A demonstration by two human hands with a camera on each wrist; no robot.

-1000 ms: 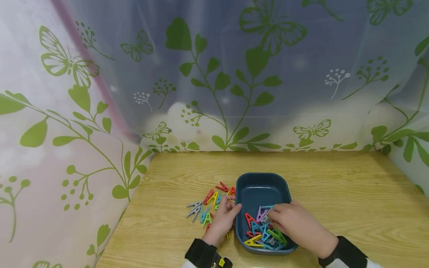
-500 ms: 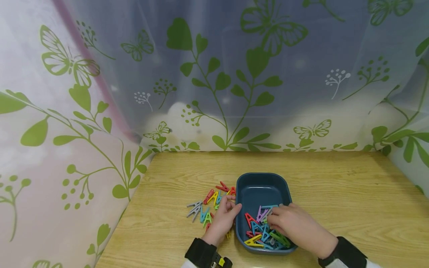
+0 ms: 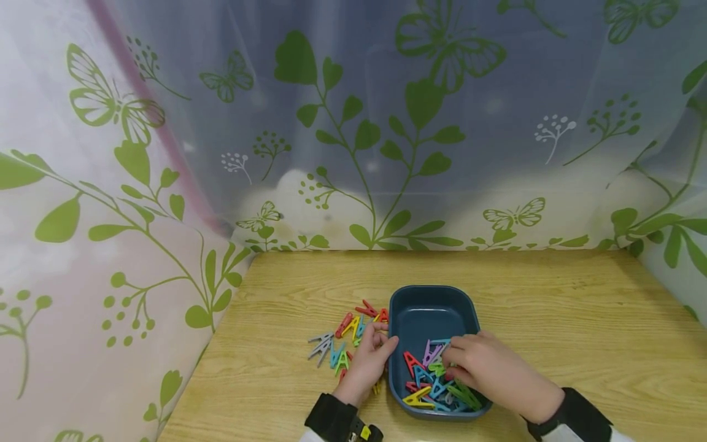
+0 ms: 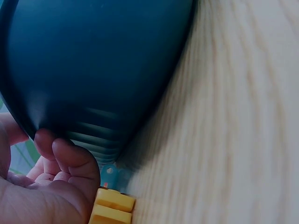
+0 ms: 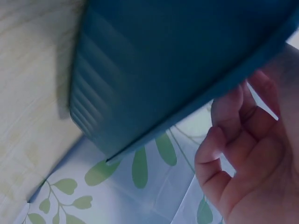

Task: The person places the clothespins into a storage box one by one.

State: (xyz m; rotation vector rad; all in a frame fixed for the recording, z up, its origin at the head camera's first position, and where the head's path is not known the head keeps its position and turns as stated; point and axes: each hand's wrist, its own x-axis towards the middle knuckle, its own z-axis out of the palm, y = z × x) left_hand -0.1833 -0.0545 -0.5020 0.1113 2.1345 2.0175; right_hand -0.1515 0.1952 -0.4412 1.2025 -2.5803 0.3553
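Observation:
A dark blue plastic tub (image 3: 431, 296) stands on the wooden table with a pile of coloured clothespins (image 3: 436, 388) in its near half. My left hand (image 3: 367, 359) holds the tub's left rim. In the left wrist view, that left hand's curled fingers (image 4: 74, 161) touch the outer wall. My right hand (image 3: 483, 368) reaches over the right rim into the pile. A bit of red clothespin (image 3: 448, 373) shows at its fingertips, apparently pinched; most of it is covered. The right wrist view shows bent fingers (image 5: 210, 154) beside the tub, with the tips partly hidden behind its rim.
Loose clothespins (image 3: 338, 353) lie left of the tub, some partly covered by the left hand. A yellow clothespin (image 4: 112, 205) is close by that hand. A patterned curtain (image 3: 353, 153) hangs behind the wooden table (image 3: 580, 331) and along its sides.
My right hand has shifted slightly among the clothespins. A red bit now shows at its fingertips, and a light green clothespin beside them is more visible. The left hand and tub stay put.

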